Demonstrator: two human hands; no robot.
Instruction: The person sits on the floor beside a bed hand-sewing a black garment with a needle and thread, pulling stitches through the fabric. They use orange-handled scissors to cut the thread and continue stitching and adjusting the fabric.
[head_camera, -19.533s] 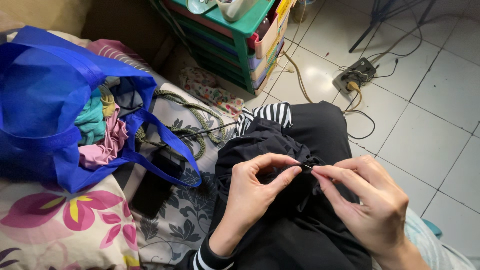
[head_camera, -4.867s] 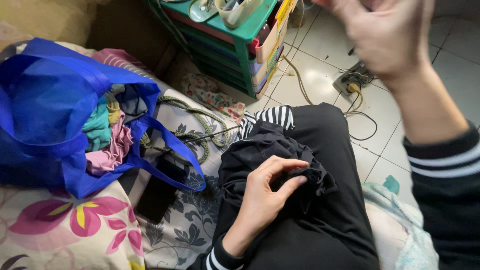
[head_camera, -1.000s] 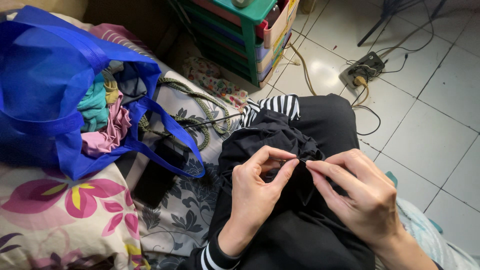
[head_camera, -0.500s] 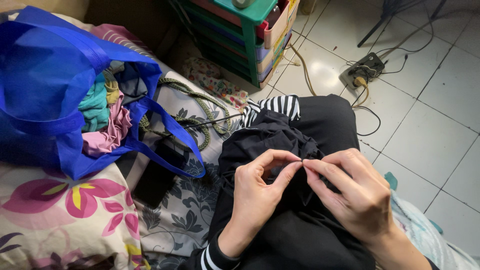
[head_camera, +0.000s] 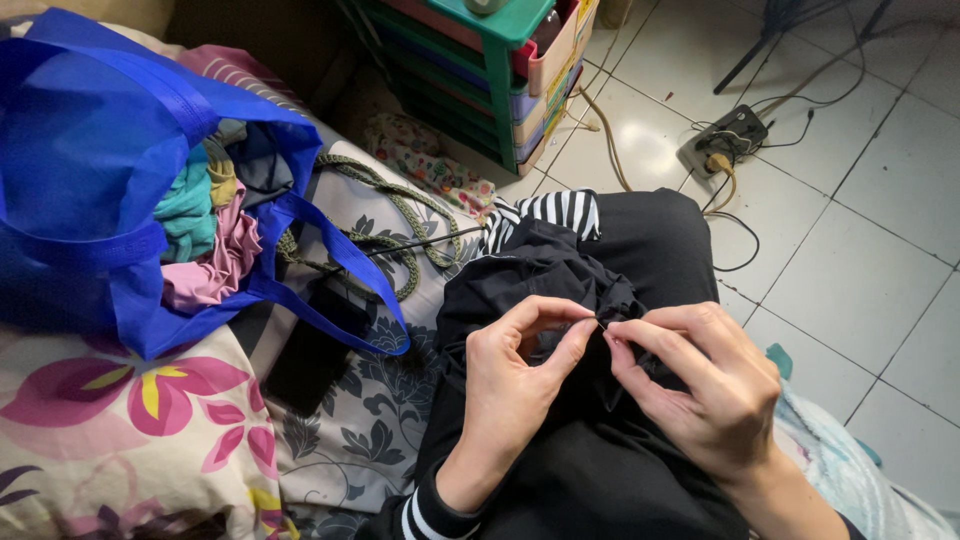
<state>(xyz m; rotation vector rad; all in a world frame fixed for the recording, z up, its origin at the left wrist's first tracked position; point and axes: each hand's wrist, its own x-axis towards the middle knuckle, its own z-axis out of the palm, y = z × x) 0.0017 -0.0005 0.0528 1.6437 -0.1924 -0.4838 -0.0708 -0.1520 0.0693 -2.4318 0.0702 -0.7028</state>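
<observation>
Black garment (head_camera: 560, 290) bunched on lap; left hand (head_camera: 515, 385) and right hand (head_camera: 705, 385) pinching needle (head_camera: 601, 324) between fingertips, pointing leftward

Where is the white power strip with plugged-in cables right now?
In the head view, the white power strip lies on the tiled floor at upper right, right of the green plastic drawer unit, beyond the person's knee.

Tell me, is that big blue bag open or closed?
Open. The blue bag gapes at its mouth, handles slack, and crumpled teal and pink cloths show inside it, spilling toward the rim.
</observation>
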